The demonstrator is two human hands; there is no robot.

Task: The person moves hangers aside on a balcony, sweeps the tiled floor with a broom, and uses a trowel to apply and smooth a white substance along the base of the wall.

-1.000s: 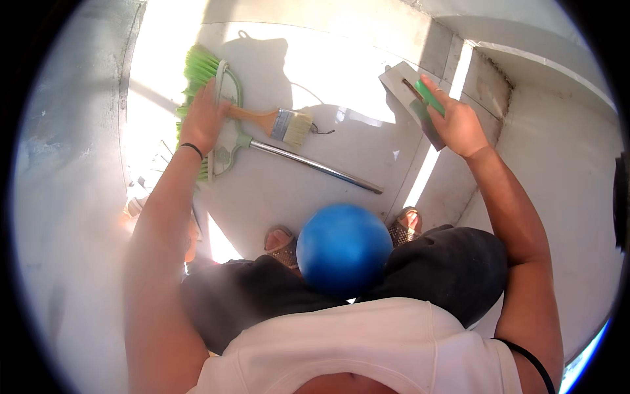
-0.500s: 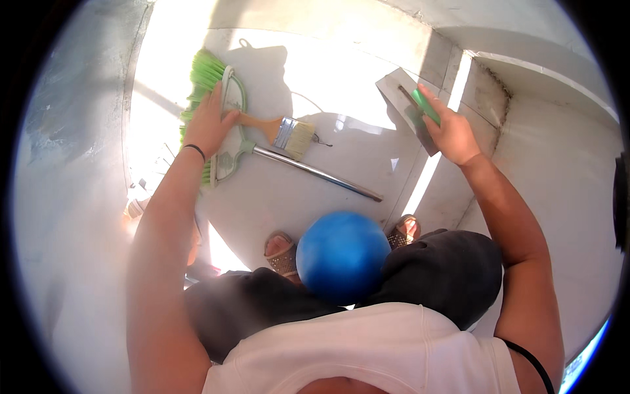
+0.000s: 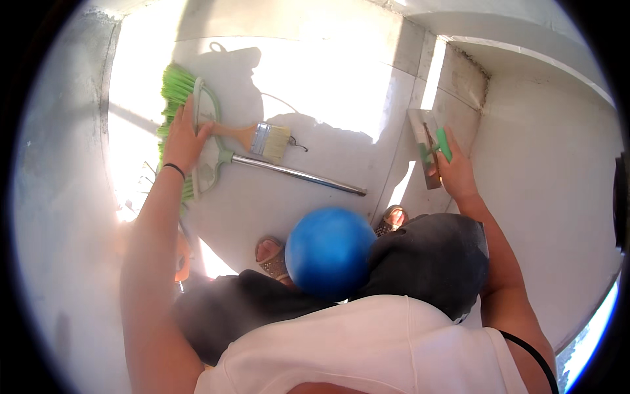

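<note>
My left hand (image 3: pixel 184 144) lies over the head of a broom (image 3: pixel 209 148), fingers stretched toward its green bristles. Its thumb touches or nearly touches the wooden handle of a wide paintbrush (image 3: pixel 268 141), which lies across the broom head with its pale bristles pointing right. Below the brush, the broom's short metal pole runs along the floor. My right hand (image 3: pixel 458 172) is closed around the green handle of a plastering trowel (image 3: pixel 425 150), its flat metal blade facing left. The fingertips on the handle are partly hidden.
A blue ball (image 3: pixel 331 255) sits between my legs, close to my feet. Pale walls rise on the left and right, with a ledge (image 3: pixel 453 79) along the right. An orange object (image 3: pixel 182 259) shows partly behind my left forearm. Bright sunlight patches lie across the floor.
My right hand has brought the trowel nearer to me, and its blade stands more upright in the picture. The view has shifted slightly. My left hand stays at the broom head.
</note>
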